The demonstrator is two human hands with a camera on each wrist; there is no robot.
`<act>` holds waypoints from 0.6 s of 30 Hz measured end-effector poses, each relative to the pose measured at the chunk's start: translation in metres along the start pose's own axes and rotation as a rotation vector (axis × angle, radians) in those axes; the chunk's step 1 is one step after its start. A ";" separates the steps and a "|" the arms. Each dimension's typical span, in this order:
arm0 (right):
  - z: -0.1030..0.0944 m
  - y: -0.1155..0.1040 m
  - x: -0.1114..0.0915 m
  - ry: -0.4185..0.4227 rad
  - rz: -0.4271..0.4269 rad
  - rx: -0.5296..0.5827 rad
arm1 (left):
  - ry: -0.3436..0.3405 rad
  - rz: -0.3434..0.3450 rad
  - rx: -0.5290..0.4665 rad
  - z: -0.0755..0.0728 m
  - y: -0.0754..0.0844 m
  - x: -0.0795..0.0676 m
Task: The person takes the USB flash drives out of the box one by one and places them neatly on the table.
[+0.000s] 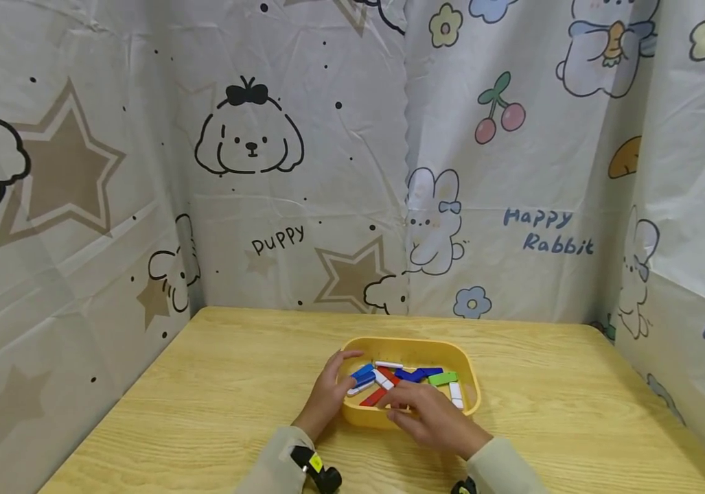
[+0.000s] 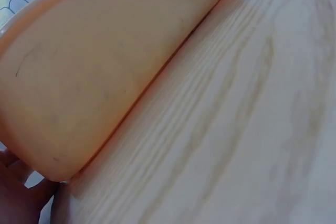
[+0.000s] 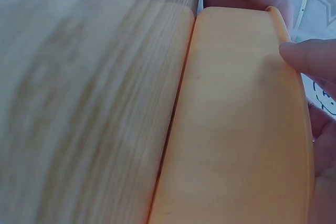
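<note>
A yellow plastic bin (image 1: 410, 420) stands on the wooden table, with several small blocks lying loose inside. My left hand (image 1: 325, 390) grips the bin's left end, the thumb over the rim near the blue blocks (image 1: 363, 376). In the left wrist view, fingers (image 2: 21, 192) wrap the bin's lower corner. My right hand (image 1: 429, 414) reaches over the near rim, fingertips down by a red block (image 1: 373, 397). Its thumb (image 3: 302, 56) lies at the rim in the right wrist view; the other fingers are partly hidden behind the bin's wall.
Inside the bin are also a green block (image 1: 443, 379), dark blue blocks (image 1: 417, 374) and white blocks (image 1: 456, 395). The wooden table (image 1: 216, 405) runs around the bin. Printed cloth curtains (image 1: 303, 158) enclose the back and both sides.
</note>
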State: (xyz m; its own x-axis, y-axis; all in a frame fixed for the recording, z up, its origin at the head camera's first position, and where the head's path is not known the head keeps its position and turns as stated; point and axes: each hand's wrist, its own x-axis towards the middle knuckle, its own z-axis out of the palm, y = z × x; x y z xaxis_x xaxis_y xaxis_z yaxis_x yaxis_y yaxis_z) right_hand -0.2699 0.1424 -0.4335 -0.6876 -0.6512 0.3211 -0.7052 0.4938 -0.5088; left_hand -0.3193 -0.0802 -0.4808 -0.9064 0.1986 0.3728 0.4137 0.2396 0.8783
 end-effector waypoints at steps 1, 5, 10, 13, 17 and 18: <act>0.000 0.000 0.001 0.003 -0.002 -0.004 | 0.009 -0.012 -0.020 0.000 -0.001 0.001; 0.000 0.000 0.002 0.015 -0.013 0.013 | 0.019 -0.035 -0.076 -0.001 -0.003 0.003; -0.007 0.004 0.002 0.079 0.067 0.131 | 0.020 -0.078 -0.062 0.001 -0.004 0.004; -0.017 0.012 0.001 0.184 0.155 0.083 | 0.020 -0.092 -0.059 0.001 -0.005 0.005; -0.029 0.028 -0.005 0.314 0.273 -0.131 | 0.024 -0.087 -0.061 -0.001 -0.005 0.004; -0.030 0.032 -0.007 0.325 0.301 -0.168 | 0.025 -0.084 -0.065 -0.001 -0.005 0.004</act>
State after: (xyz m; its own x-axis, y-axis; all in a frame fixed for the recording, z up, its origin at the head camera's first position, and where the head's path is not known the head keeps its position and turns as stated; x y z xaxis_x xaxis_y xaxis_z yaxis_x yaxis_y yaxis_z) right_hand -0.2928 0.1804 -0.4283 -0.8653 -0.2639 0.4261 -0.4660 0.7367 -0.4900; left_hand -0.3253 -0.0818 -0.4828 -0.9398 0.1566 0.3037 0.3306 0.1917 0.9241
